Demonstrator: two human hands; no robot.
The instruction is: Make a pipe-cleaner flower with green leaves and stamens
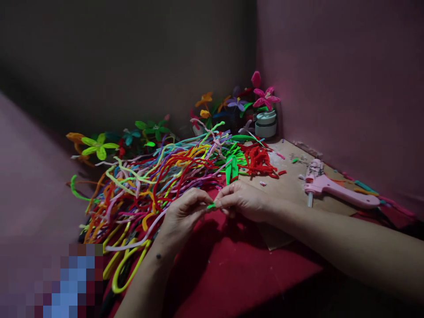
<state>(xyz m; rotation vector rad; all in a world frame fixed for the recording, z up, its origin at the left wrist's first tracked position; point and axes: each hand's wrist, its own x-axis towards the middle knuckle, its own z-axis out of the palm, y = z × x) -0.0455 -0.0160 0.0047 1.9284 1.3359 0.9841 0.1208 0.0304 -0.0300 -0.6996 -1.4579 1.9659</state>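
Between my two hands is a small green pipe cleaner piece [211,206], mostly covered by the fingertips. My left hand [184,212] pinches it from the left, thumb and fingers closed together. From the other side my right hand [240,201] pinches it too, its fingers bent round and partly hidden. Just beyond the hands lie green pipe cleaner leaves [232,168]. A tangled heap of many-coloured pipe cleaners [165,170] spreads to the left, and a pile of short red pieces [260,161] sits behind my right hand.
A pink glue gun [344,192] lies on cardboard [285,176] at the right. Yellow-handled scissors [129,269] rest beside my left forearm. Pipe cleaner flowers [100,146] and a pale lidded cup [265,125] stand along the back. Red cloth [238,265] covers the near surface.
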